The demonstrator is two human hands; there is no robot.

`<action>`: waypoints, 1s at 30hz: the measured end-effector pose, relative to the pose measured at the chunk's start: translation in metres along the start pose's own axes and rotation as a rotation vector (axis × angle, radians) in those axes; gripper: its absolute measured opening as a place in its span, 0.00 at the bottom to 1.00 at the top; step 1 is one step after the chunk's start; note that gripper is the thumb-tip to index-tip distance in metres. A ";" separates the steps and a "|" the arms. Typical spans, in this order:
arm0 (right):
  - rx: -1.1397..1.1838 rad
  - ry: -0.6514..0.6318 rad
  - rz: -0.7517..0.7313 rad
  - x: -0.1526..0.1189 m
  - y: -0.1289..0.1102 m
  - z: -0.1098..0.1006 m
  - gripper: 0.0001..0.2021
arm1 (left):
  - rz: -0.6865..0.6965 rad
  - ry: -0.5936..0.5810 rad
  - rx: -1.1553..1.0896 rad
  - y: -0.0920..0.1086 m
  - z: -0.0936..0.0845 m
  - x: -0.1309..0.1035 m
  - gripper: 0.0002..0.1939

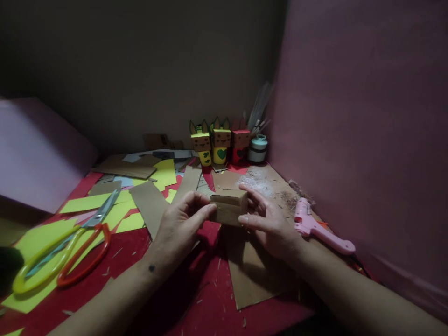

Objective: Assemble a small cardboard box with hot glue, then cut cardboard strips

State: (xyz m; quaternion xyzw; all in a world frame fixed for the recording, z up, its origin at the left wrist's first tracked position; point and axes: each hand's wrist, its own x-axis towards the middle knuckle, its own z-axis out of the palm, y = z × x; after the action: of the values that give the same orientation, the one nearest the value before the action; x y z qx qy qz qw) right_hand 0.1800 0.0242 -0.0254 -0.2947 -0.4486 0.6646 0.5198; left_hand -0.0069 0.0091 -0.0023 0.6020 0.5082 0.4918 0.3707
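Between my two hands is a small folded cardboard box (228, 212), held a little above the table. My left hand (185, 217) pinches its left end, thumb on the near face and fingers behind. My right hand (268, 219) grips the right end between thumb and fingers. Below the box lies a flat cardboard sheet (259, 275) on the red tabletop (196, 298). A pink glue gun (320, 228) rests to the right of my right hand. On the left lie scissors (84, 242) with one yellow and one red handle, blades pointing away.
At the back stand two yellow figures (220, 151) and a red figure (240, 144) with cardboard faces and ears. A pale blue pot (258, 149) is beside them. Yellow paper scraps (164, 172) and cardboard strips (149, 203) cover the left. A pink wall (367, 116) bounds the right.
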 end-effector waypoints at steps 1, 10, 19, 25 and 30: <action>-0.020 -0.001 -0.012 -0.001 0.000 0.000 0.40 | -0.018 0.001 0.003 -0.001 0.000 0.000 0.07; -0.272 0.034 -0.110 -0.003 0.003 0.001 0.42 | -0.157 -0.137 0.006 0.005 0.007 -0.006 0.22; -0.517 -0.016 -0.280 -0.006 0.005 -0.003 0.34 | -0.138 -0.096 0.058 0.004 0.007 -0.006 0.22; -0.342 0.037 -0.117 -0.002 -0.002 -0.002 0.36 | -0.160 -0.193 -0.080 -0.012 -0.001 0.000 0.23; -0.088 -0.031 -0.007 0.004 0.001 -0.006 0.33 | -0.192 -0.216 -0.110 -0.011 -0.002 0.001 0.28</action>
State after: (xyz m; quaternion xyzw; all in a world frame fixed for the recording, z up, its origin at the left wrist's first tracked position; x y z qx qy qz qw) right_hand 0.1842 0.0296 -0.0284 -0.3055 -0.4865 0.6469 0.5015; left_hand -0.0116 0.0124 -0.0123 0.5790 0.4929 0.4134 0.5009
